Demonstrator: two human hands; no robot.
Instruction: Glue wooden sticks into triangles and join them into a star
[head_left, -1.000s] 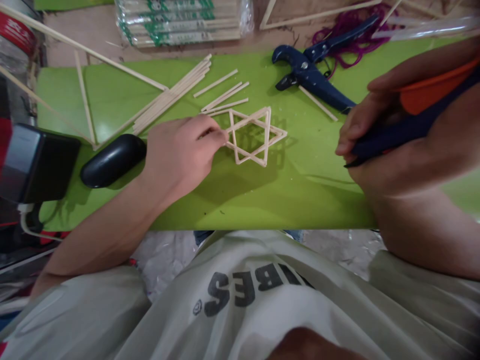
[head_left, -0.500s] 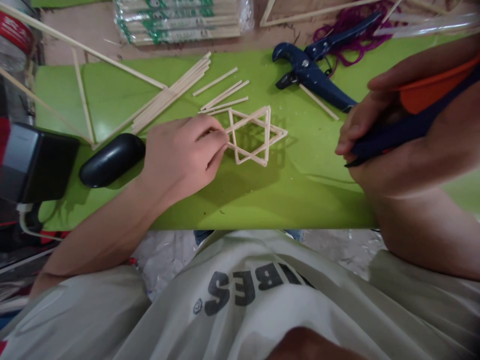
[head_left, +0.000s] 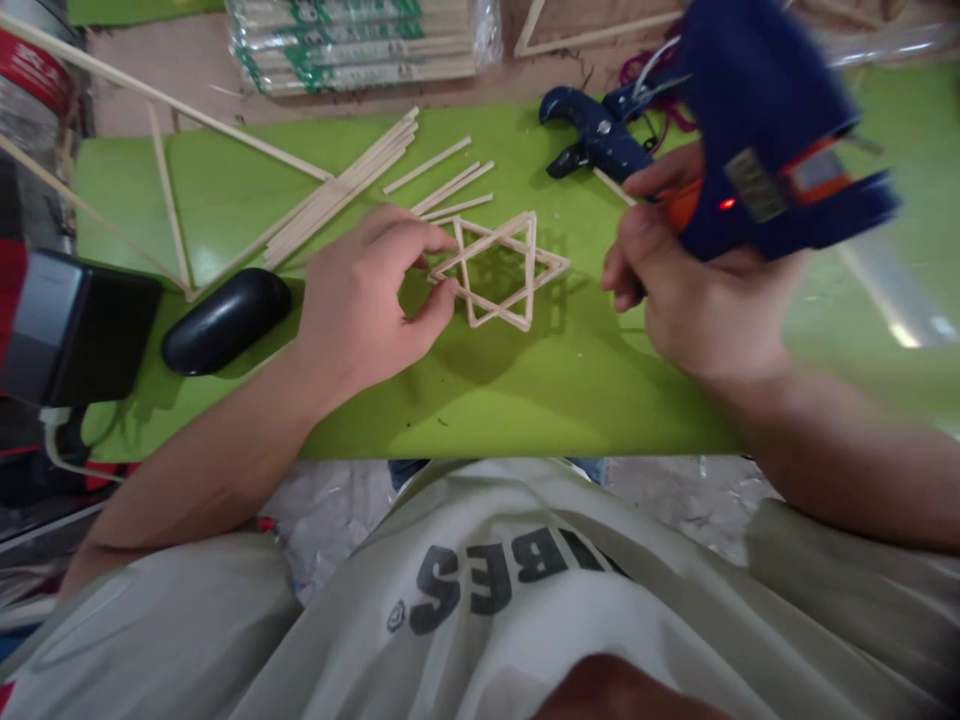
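Note:
A six-pointed star of thin wooden sticks (head_left: 501,268) lies on the green table top (head_left: 525,390). My left hand (head_left: 367,300) pinches the star's left point between thumb and fingers. My right hand (head_left: 697,290) is closed round the handle of a blue glue gun (head_left: 765,140) with an orange trigger and a lit red lamp. The gun sits just right of the star, raised above the table and blurred by motion.
Loose wooden sticks (head_left: 352,185) lie behind the star. Blue cutting pliers (head_left: 592,130) rest at the back beside purple yarn. A black oval case (head_left: 225,320) and a black box (head_left: 75,325) sit at the left. A packet of sticks (head_left: 360,40) lies beyond the table.
My right hand has swung the glue gun left and up, close to the star. My left hand has changed from a touch on the star's left point to a thumb-and-finger pinch.

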